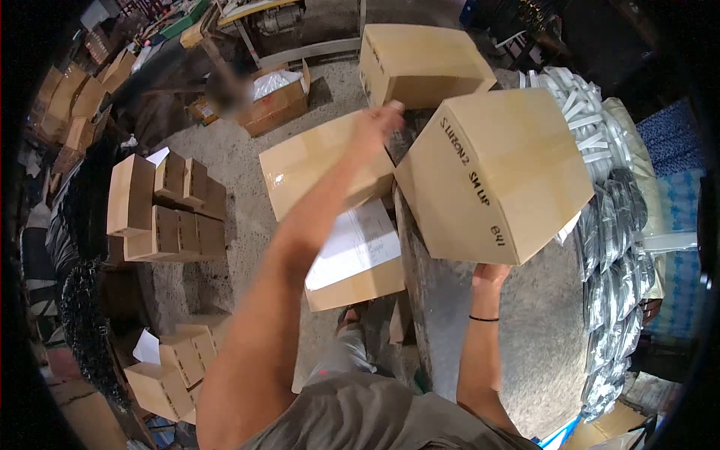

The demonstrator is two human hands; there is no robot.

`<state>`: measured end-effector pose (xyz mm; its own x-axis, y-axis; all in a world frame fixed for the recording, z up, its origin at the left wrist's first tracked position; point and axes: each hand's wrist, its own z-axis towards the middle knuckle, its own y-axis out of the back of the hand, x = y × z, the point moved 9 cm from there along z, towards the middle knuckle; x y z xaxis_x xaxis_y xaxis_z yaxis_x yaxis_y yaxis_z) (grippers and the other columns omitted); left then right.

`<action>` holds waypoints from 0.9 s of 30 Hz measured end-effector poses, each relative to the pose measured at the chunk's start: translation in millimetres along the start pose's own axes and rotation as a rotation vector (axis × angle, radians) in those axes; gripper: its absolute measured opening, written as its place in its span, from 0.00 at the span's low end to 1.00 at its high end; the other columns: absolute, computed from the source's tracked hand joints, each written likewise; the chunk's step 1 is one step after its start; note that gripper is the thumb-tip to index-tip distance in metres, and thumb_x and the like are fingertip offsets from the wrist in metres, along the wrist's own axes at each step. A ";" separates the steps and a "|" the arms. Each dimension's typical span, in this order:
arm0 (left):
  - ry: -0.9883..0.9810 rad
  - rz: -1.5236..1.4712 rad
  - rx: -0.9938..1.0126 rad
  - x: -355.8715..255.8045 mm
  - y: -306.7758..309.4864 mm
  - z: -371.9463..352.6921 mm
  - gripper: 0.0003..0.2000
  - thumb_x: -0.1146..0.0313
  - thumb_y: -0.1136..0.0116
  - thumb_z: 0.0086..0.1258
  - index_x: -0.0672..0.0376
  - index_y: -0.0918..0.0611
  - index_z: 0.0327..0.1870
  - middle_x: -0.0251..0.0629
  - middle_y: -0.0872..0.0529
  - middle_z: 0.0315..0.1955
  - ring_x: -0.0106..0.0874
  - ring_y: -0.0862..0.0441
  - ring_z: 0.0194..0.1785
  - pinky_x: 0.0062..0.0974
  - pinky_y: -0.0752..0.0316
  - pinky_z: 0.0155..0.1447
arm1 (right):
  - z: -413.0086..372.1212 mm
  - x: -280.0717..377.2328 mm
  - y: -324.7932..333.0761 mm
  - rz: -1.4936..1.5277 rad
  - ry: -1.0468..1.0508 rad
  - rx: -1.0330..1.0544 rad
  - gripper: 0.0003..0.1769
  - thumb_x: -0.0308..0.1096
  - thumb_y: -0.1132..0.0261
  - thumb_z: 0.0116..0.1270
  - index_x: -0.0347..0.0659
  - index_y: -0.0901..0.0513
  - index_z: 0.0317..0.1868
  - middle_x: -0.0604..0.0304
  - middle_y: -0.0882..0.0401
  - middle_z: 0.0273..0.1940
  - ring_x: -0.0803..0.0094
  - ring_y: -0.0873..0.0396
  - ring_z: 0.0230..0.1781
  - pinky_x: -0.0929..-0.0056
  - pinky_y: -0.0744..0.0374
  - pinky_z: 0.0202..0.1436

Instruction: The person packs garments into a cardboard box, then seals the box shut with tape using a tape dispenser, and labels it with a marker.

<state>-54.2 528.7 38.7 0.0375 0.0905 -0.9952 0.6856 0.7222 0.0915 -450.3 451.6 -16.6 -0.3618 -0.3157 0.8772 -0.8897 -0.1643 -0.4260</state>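
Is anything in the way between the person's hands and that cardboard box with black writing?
Nothing visible. The right hand holds the lettered box from beneath, and the left hand is at its upper left edge, with nothing between; whether it touches is unclear.

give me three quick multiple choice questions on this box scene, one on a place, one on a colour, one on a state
1. Where is the right hand on the marked box?
A) under its lower edge
B) flat on its top
C) inside it

2. What colour is the band on the right wrist?
A) red
B) black
C) white

3. What state is the marked box in?
A) flaps standing open
B) crushed flat
C) closed and tilted

Answers:
1 A, the hand shows just below the box's bottom edge.
2 B, a thin black band circles the wrist.
3 C, its visible faces are shut and it sits on a slant.
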 end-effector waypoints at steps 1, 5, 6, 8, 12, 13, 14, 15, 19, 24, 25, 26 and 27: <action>-0.038 0.288 -0.162 -1.6 37.3 5.5 0.30 0.39 0.53 0.70 0.64 0.15 0.38 0.50 0.15 0.32 0.40 0.19 0.44 0.36 0.28 0.52 | -4.7 -3.8 9.2 0.008 0.044 0.015 0.23 0.40 0.42 0.72 0.41 0.32 0.63 0.57 0.26 0.58 0.64 0.24 0.56 0.66 0.21 0.53; 0.004 0.869 -0.215 48.7 101.4 31.8 0.34 0.35 0.53 0.66 0.57 0.21 0.58 0.48 0.19 0.55 0.41 0.25 0.63 0.43 0.34 0.67 | -71.9 -4.8 -27.2 -0.077 0.052 0.008 0.15 0.38 0.46 0.75 0.43 0.30 0.58 0.59 0.26 0.55 0.67 0.28 0.58 0.63 0.24 0.54; 0.080 0.967 -0.174 62.8 101.6 33.8 0.37 0.32 0.54 0.65 0.56 0.25 0.62 0.46 0.24 0.60 0.41 0.29 0.66 0.48 0.40 0.69 | -87.9 -11.6 -34.2 -0.068 -0.002 -0.093 0.14 0.36 0.48 0.75 0.42 0.29 0.57 0.60 0.25 0.52 0.67 0.27 0.55 0.62 0.24 0.52; 0.160 1.063 -0.117 81.1 96.7 27.8 0.41 0.29 0.55 0.63 0.55 0.29 0.66 0.44 0.29 0.66 0.41 0.33 0.69 0.54 0.46 0.72 | -105.9 -13.6 -53.9 -0.088 0.094 -0.130 0.12 0.34 0.49 0.75 0.39 0.30 0.54 0.60 0.25 0.48 0.69 0.27 0.49 0.64 0.26 0.49; 0.085 1.188 -0.119 88.5 89.9 19.9 0.45 0.26 0.51 0.58 0.52 0.32 0.69 0.43 0.30 0.67 0.47 0.37 0.71 0.62 0.53 0.71 | -79.5 -26.7 -40.8 -0.449 0.212 0.007 0.08 0.29 0.51 0.73 0.33 0.32 0.48 0.63 0.28 0.40 0.74 0.32 0.36 0.70 0.29 0.42; 0.031 1.201 -0.111 85.8 89.7 19.0 0.45 0.26 0.51 0.58 0.53 0.33 0.69 0.44 0.31 0.67 0.46 0.38 0.71 0.62 0.53 0.71 | -78.0 -26.9 -43.1 -0.509 0.217 0.025 0.06 0.34 0.48 0.74 0.43 0.35 0.43 0.67 0.32 0.38 0.78 0.31 0.38 0.64 0.24 0.47; -0.025 1.214 -0.108 82.5 89.7 17.8 0.45 0.27 0.50 0.58 0.53 0.33 0.69 0.45 0.31 0.67 0.45 0.38 0.72 0.61 0.53 0.72 | -79.9 -25.9 -43.1 -0.516 0.213 0.018 0.06 0.34 0.48 0.74 0.43 0.35 0.43 0.67 0.32 0.38 0.78 0.31 0.38 0.64 0.24 0.47; -0.036 1.212 -0.065 83.0 88.2 16.5 0.45 0.28 0.49 0.58 0.54 0.33 0.69 0.45 0.32 0.68 0.44 0.38 0.72 0.60 0.52 0.72 | -81.7 -22.5 -44.2 -0.446 0.224 -0.001 0.04 0.33 0.48 0.74 0.43 0.34 0.43 0.67 0.31 0.39 0.78 0.30 0.39 0.64 0.24 0.46; -0.121 1.220 -0.047 87.1 90.5 15.8 0.45 0.29 0.48 0.57 0.56 0.33 0.69 0.46 0.32 0.67 0.43 0.38 0.72 0.58 0.50 0.72 | -74.6 -21.4 -33.3 -0.343 0.235 0.036 0.09 0.36 0.46 0.74 0.43 0.32 0.49 0.65 0.28 0.43 0.76 0.28 0.41 0.64 0.24 0.46; -0.191 1.186 0.178 78.0 70.4 -7.7 0.46 0.32 0.41 0.54 0.59 0.33 0.68 0.48 0.28 0.61 0.46 0.33 0.67 0.53 0.44 0.70 | -72.4 -5.6 -21.7 -0.301 0.256 -0.006 0.16 0.41 0.45 0.75 0.42 0.31 0.56 0.62 0.25 0.49 0.73 0.26 0.44 0.61 0.22 0.44; -0.200 1.186 0.173 73.4 66.2 -15.4 0.46 0.32 0.41 0.54 0.59 0.33 0.68 0.48 0.28 0.61 0.46 0.33 0.67 0.53 0.44 0.70 | -71.7 0.3 -23.0 -0.317 0.220 -0.030 0.17 0.41 0.46 0.75 0.42 0.32 0.58 0.61 0.25 0.50 0.72 0.26 0.44 0.61 0.22 0.43; -0.233 1.165 0.200 69.2 58.7 -24.3 0.46 0.33 0.40 0.54 0.59 0.33 0.68 0.48 0.27 0.60 0.46 0.32 0.66 0.52 0.43 0.69 | -70.6 3.2 -22.4 -0.333 0.182 -0.053 0.18 0.41 0.47 0.75 0.42 0.33 0.59 0.60 0.26 0.52 0.72 0.25 0.44 0.61 0.21 0.42; -0.266 1.148 0.225 64.1 54.0 -32.3 0.46 0.34 0.39 0.54 0.59 0.33 0.67 0.48 0.26 0.59 0.47 0.31 0.64 0.51 0.41 0.68 | -66.7 1.6 -22.9 -0.364 0.137 -0.046 0.18 0.41 0.47 0.75 0.43 0.33 0.59 0.60 0.26 0.52 0.71 0.25 0.44 0.64 0.21 0.41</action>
<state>-38.3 595.7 -19.0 0.8409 0.4399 -0.3154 0.2645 0.1744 0.9485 -449.1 517.2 9.3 -0.0512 -0.1167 0.9919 -0.9771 -0.1995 -0.0739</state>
